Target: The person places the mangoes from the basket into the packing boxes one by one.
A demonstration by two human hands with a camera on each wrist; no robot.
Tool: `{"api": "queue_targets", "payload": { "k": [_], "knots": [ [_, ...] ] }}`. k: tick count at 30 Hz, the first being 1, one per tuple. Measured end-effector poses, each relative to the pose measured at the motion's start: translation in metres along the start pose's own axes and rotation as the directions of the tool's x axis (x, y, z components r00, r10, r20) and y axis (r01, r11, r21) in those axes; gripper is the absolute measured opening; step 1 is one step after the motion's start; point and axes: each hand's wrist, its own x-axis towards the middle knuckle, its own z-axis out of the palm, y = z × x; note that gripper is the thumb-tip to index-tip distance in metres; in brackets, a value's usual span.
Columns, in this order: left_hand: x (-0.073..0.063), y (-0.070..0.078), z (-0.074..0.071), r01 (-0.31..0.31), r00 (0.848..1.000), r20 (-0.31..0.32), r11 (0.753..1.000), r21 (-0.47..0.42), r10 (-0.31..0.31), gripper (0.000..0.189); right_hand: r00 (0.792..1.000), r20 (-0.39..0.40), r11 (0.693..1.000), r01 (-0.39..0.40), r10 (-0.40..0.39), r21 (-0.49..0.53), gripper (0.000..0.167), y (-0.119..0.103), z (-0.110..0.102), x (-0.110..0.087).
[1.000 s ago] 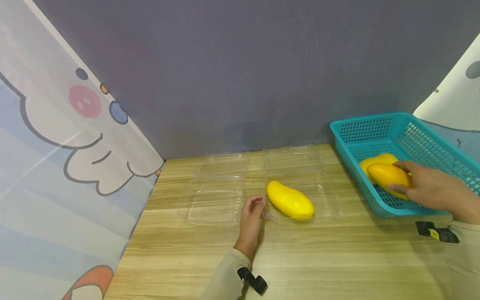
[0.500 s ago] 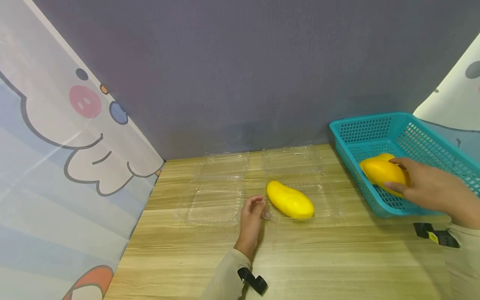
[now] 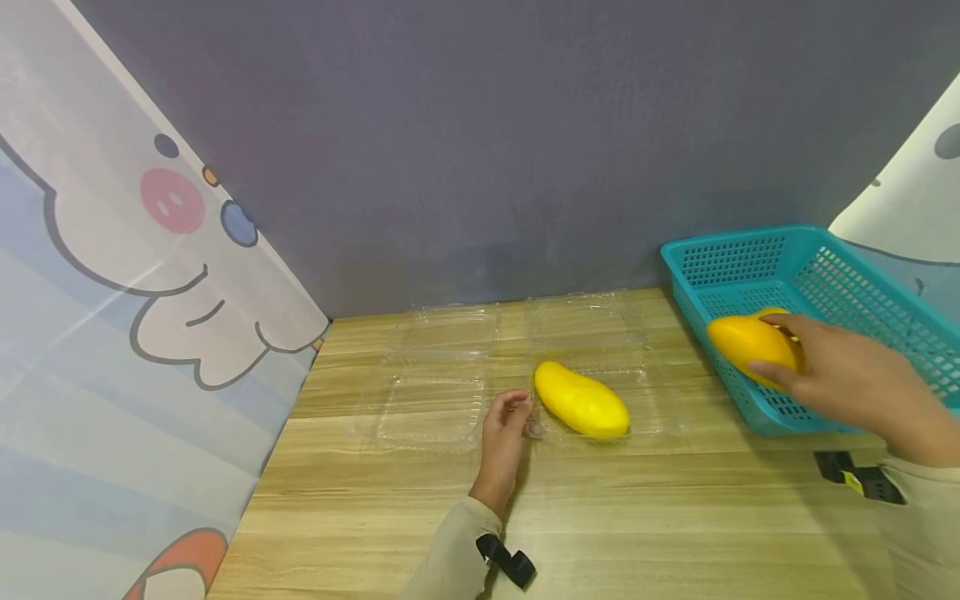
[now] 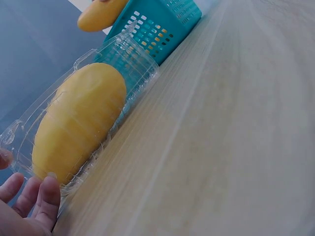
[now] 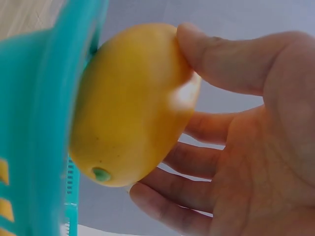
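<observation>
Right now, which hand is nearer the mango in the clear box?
Left. The left hand is at the near left corner of the clear box, beside that mango. The right hand is farther off to the right, over the basket, holding another mango.

A pale wood-grained worktop (image 3: 600, 517) is stretching in front of me, its streaks running sideways. Behind the worktop a plain grey-purple wall (image 3: 480, 150) is rising. Left of the worktop a printed sheet (image 3: 60, 500) in light blue and white is slanting away, showing a white cartoon animal (image 3: 97, 217) with a pink round patch (image 3: 172, 200); beside the worktop's front left, an orange-red shape (image 3: 198, 550) is curving. Right of the worktop another pale printed sheet (image 3: 918, 200) is showing. Light is falling across the worktop, and a shadow (image 3: 806, 492) is darkening its right part.
</observation>
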Motion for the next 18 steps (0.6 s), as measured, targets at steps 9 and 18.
{"api": "queue_targets", "payload": {
  "k": [9, 18],
  "knots": [
    [0.000, 0.000, -0.001, -0.003, 1.000, 0.005, 1.000, 0.004, 0.003, 0.027, 0.998, -0.066, 0.999, -0.020, 0.023, 0.046, 0.081, -0.011, 0.003, 0.001],
    [-0.001, 0.000, 0.000, -0.006, 1.000, -0.006, 0.999, 0.036, 0.006, 0.023, 0.993, -0.110, 0.995, -0.027, 0.037, 0.092, 0.088, -0.025, 0.008, 0.005]
  ]
}}
